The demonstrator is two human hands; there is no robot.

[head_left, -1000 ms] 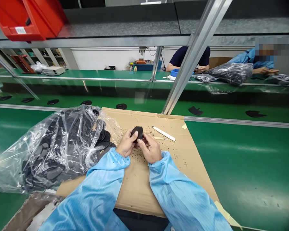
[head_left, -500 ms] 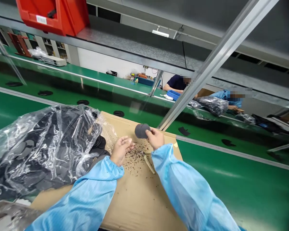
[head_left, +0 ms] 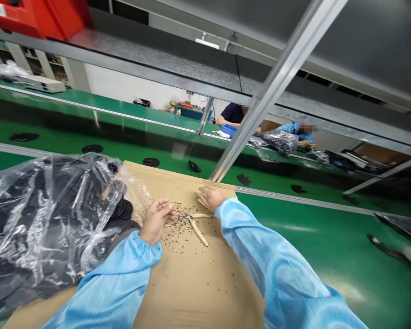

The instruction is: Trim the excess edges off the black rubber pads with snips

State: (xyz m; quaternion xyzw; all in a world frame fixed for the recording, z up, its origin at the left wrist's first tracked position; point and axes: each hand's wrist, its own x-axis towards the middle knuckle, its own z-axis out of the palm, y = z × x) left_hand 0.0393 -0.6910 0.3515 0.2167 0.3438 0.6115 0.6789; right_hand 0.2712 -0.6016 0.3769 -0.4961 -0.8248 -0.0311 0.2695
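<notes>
My left hand [head_left: 157,220] is just above the brown cardboard [head_left: 192,283], thumb and fingers pinched together; whatever may be between them is too small to make out. My right hand [head_left: 210,198] is over the far right of the cardboard, its fingers stretched out and holding nothing. Nippers with cream handles [head_left: 199,234] lie spread between the hands, among many tiny black scraps [head_left: 178,234]. Beyond the right hand, a dark flat piece [head_left: 194,166] rests on the green belt. Left of my left hand, several black discs [head_left: 123,210] spill by a clear plastic bag [head_left: 55,219] of dark pieces.
A slanted metal post [head_left: 246,123] rises just beyond the cardboard. Dark pieces [head_left: 244,179] lie spaced along the green belt [head_left: 167,153]. Overhead is a shelf with a red bin [head_left: 55,20]. Two people sit across the line. At far right, a dark strip [head_left: 387,249] shows.
The dark round piece has left my right hand, which has opened and lowered. A dark piece now shows on the belt beyond it. My view has swung right; the left hand stays pinched.
</notes>
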